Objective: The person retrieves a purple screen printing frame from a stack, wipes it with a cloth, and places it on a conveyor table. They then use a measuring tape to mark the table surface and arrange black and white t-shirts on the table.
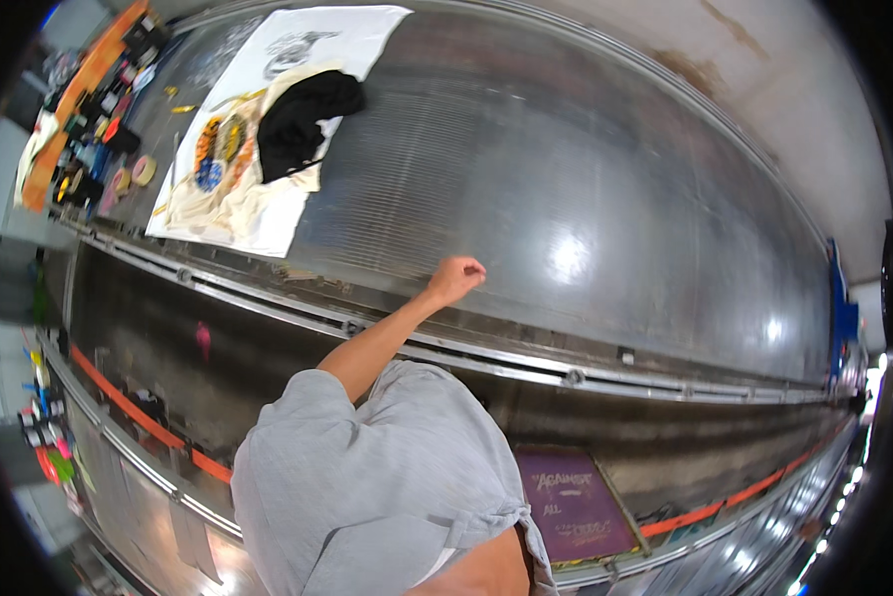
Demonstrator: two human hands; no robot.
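Note:
My left hand [458,279] is over the near edge of the long metal table [645,199], with its fingers loosely curled and nothing visible in them. To its upper left lies a white sheet [362,35] with a grey print. On that sheet is cream fabric [203,214] with an orange, yellow and blue design, and a bunched black cloth [302,114]. My right hand is not in view.
An orange board [94,74] with tubs and tape rolls [141,171] is at the table's left end. A metal rail [417,348] runs along the near edge. Behind me stand a purple screen frame [576,497] and another table with an orange strip [119,397].

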